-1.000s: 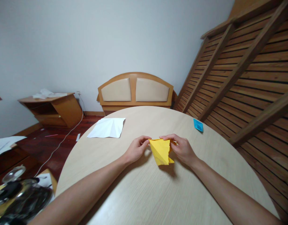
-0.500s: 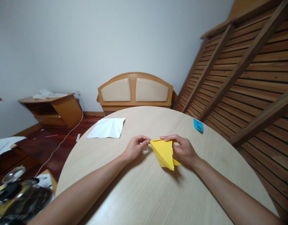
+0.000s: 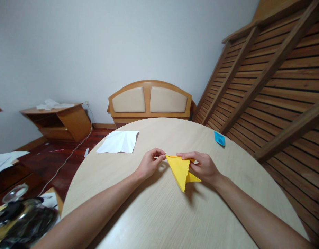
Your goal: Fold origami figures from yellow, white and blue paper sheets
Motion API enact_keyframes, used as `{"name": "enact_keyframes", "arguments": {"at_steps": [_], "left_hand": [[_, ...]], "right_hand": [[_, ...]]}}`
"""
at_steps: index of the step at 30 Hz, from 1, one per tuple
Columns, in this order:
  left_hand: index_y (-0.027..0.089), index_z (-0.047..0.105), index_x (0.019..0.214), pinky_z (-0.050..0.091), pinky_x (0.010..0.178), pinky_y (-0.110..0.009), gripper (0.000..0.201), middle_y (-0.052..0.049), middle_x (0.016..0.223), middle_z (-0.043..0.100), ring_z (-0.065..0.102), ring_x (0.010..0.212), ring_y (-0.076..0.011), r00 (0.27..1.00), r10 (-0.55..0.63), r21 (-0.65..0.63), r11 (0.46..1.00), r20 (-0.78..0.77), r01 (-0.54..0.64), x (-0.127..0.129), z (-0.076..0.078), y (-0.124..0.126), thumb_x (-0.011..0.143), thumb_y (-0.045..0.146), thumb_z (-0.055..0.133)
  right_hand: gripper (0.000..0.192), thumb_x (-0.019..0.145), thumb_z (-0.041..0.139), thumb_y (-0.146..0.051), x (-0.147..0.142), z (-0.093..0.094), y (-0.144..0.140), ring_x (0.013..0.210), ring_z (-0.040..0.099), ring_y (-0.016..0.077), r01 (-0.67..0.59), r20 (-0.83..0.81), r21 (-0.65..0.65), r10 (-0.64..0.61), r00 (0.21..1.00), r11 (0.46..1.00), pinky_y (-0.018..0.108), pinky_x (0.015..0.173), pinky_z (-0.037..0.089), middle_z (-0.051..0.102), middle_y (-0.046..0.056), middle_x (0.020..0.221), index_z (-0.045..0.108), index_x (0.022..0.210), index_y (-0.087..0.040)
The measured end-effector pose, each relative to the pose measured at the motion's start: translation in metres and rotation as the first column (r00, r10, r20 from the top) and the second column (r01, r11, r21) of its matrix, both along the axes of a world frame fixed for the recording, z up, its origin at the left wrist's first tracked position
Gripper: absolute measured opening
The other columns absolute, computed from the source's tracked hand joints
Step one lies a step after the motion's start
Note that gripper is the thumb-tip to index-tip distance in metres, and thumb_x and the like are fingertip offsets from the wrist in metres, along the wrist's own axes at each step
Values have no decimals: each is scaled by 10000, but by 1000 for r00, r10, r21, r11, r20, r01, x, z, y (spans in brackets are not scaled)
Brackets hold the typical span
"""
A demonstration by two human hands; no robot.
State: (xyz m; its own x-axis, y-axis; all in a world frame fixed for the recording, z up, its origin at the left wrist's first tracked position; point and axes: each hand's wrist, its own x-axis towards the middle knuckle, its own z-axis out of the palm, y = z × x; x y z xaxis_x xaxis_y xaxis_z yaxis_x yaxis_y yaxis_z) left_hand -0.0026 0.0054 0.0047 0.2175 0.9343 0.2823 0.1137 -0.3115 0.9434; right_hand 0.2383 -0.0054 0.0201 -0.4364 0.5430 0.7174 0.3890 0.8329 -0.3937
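Note:
A folded piece of yellow paper [image 3: 178,170] with one ragged edge is held just above the round table [image 3: 154,214], its shadow falling below it. My left hand [image 3: 152,162] pinches its pointed left corner between thumb and fingertips. My right hand [image 3: 202,166] grips the upper right part, fingers along the top fold and thumb behind the paper. A large flap hangs down to a point, and a smaller yellow flap sticks out to the right under my right hand.
A creased white sheet [image 3: 119,141] lies at the table's left. Near the right edge is a small folded blue paper [image 3: 219,138]. Wooden slats [image 3: 286,86] lean at the right; a headboard [image 3: 150,100] stands behind. A cluttered box [image 3: 27,214] is at lower left.
The hanging flap of the yellow paper has swung left and narrowed to a sharper point, showing more of the flap behind it. My right hand has shifted slightly left.

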Motion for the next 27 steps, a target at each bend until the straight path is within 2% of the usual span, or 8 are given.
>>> {"name": "enact_keyframes", "arguments": {"at_steps": [6,10,13,17,22,25,27], "left_hand": [[150,664,872,477,694,-297,148,-56,838,675,609,752,-150,987,-44,-97,993,154,59,3,-1,2,795,265,715],[144,676,870,461,667,-294,207,-68,823,678,604,745,-158,981,-76,-133,986,180,101,3,-2,3,789,325,734],[131,677,855,446,656,-286,224,-72,808,675,590,721,-150,984,-101,-134,984,148,121,2,-3,4,806,347,712],[129,662,840,435,658,-278,215,-62,794,661,566,703,-139,995,-81,-84,993,53,85,1,-4,4,845,344,655],[140,632,813,438,705,-291,196,-63,803,649,561,740,-151,994,-65,4,998,-88,66,0,-2,2,899,302,562],[150,621,814,444,762,-309,192,-66,825,653,572,780,-162,991,-59,67,995,-123,68,-1,-1,1,919,278,523],[154,619,822,449,778,-316,190,-69,835,657,580,794,-167,990,-58,75,995,-131,68,-1,1,1,923,279,517]], "right_hand": [[279,871,508,-72,3,4,-2,975,743,179,-68,89,73,61,994,995,309,785,616,762,27,1117,651,1023,-256],[236,909,506,-102,3,9,-2,998,737,178,-103,117,143,87,989,984,311,793,610,772,35,1088,651,1021,-251],[238,921,504,-102,3,9,-2,1022,728,178,-113,120,173,93,988,978,317,823,600,772,36,1087,654,1030,-250],[243,903,534,-85,3,8,-2,1027,725,177,-109,126,209,84,988,972,316,832,593,772,41,1084,644,1051,-243],[283,865,522,-47,0,8,-4,959,746,171,-66,95,241,44,994,968,293,778,597,776,44,1072,637,1038,-239],[314,845,507,-31,-1,8,-6,914,757,169,-31,50,183,22,999,983,284,752,602,771,30,1091,644,1020,-252],[323,847,499,-26,-1,8,-6,926,755,166,-27,16,82,25,1000,996,277,762,605,764,23,1111,652,1017,-254]]}}
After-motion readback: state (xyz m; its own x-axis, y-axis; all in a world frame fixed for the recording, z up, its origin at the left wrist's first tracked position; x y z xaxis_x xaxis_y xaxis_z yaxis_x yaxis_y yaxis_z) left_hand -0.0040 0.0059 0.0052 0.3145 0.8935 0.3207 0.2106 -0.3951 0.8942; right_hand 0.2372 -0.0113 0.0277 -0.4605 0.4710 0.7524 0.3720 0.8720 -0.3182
